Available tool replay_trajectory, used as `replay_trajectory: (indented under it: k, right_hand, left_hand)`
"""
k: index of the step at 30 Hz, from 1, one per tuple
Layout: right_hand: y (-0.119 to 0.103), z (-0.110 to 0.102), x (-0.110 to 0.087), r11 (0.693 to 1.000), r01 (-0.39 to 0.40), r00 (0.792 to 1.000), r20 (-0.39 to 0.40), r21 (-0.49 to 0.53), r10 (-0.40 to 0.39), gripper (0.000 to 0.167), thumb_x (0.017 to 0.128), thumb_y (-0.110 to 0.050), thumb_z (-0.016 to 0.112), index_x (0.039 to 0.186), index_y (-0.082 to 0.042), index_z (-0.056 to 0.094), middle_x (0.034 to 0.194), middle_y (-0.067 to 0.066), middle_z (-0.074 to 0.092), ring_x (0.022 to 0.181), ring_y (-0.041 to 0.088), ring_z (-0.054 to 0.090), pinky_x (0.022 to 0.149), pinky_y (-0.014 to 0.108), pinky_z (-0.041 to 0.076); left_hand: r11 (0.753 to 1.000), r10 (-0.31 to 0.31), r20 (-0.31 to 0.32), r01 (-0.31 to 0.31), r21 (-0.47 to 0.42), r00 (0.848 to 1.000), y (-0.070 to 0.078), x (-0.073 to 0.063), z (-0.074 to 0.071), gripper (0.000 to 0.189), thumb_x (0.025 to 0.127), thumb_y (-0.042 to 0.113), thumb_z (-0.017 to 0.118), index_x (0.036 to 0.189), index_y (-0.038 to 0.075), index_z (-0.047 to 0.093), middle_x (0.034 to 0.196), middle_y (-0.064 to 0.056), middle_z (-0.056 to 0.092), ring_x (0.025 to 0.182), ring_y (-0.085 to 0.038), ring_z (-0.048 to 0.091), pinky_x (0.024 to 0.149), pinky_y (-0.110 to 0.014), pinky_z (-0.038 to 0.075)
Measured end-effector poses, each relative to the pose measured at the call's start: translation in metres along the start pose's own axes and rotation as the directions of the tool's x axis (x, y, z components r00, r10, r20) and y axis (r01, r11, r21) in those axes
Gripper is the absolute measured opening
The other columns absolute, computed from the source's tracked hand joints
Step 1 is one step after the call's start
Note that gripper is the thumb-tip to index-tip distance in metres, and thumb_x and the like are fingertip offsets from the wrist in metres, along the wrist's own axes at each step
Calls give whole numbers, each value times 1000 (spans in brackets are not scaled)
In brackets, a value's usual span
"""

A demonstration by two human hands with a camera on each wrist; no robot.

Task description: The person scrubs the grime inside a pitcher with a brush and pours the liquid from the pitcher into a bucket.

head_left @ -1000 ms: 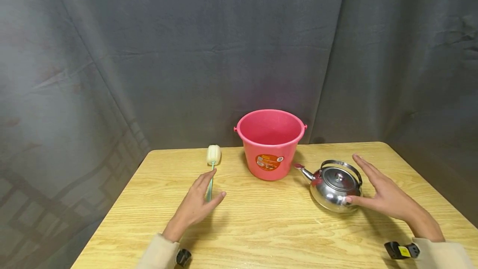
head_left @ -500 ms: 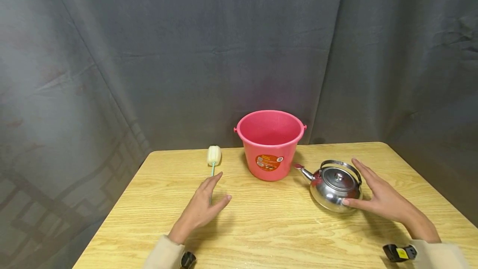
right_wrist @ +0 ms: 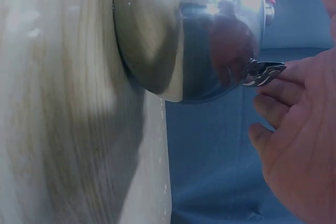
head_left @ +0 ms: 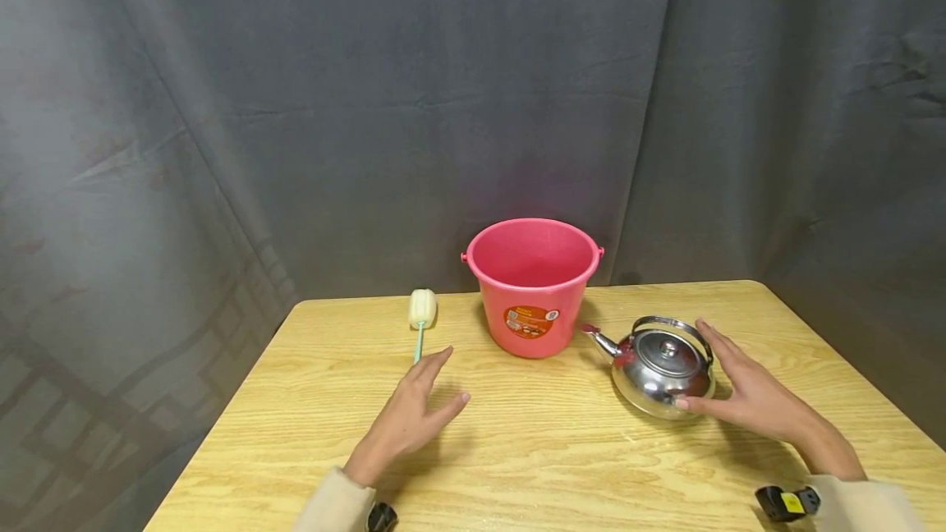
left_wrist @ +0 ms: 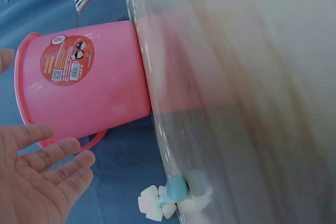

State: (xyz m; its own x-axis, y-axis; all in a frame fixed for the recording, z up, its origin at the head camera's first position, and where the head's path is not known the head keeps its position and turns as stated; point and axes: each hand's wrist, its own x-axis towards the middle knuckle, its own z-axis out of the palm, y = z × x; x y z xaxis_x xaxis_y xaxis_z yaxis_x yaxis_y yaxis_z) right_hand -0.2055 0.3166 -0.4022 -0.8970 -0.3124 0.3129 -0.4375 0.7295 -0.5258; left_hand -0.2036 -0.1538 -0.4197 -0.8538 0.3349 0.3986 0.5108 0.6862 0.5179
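A shiny steel kettle (head_left: 658, 384) with a red-tipped spout stands at the right of the table, its handle (head_left: 672, 321) upright over the lid. My right hand (head_left: 764, 401) is spread at the kettle's right side, thumb in front of the body. In the right wrist view, fingers (right_wrist: 278, 106) lie close to the handle's base; whether they touch it I cannot tell. My left hand (head_left: 406, 417) hovers over the table, fingers extended, holding nothing. Just beyond it lies a sponge brush (head_left: 422, 309) with a cream head and a pale green handle, partly hidden by the hand.
A pink bucket (head_left: 532, 294) with an orange label stands upright at the back middle, left of the kettle spout. The wood-grain table (head_left: 532, 466) ends at a grey cloth backdrop (head_left: 443, 105), which also hangs along both sides.
My left hand has shifted right and slightly away from the brush, uncovering less of its handle's lower part. The right hand has edged slightly left toward the kettle. Bucket and kettle stay put.
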Motion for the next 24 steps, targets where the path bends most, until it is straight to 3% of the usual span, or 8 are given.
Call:
replay_trajectory:
  k: [9, 24]
  right_hand:
    - [0, 4, 2, 1000, 3, 1000, 14, -17, -3, 118, 74, -33, 84, 156, -10, 1, 151, 35, 15, 127, 61, 26, 87, 76, 29]
    - [-1, 8, 3, 1000, 7, 1000, 3, 4, -7, 120, 73, -34, 84, 155, -8, 2, 154, 31, 10, 133, 58, 19, 91, 76, 25]
  left_hand:
    - [999, 33, -4, -33, -5, 999, 5, 4, 2, 71, 93, 51, 58, 148, 11, 39, 142, -9, 46, 128, -29, 45, 100, -49, 39]
    - [998, 62, 4, -62, -6, 998, 17, 15, 3, 66, 92, 50, 59, 145, 13, 44, 140, -6, 47, 126, -23, 46, 101, -44, 40]
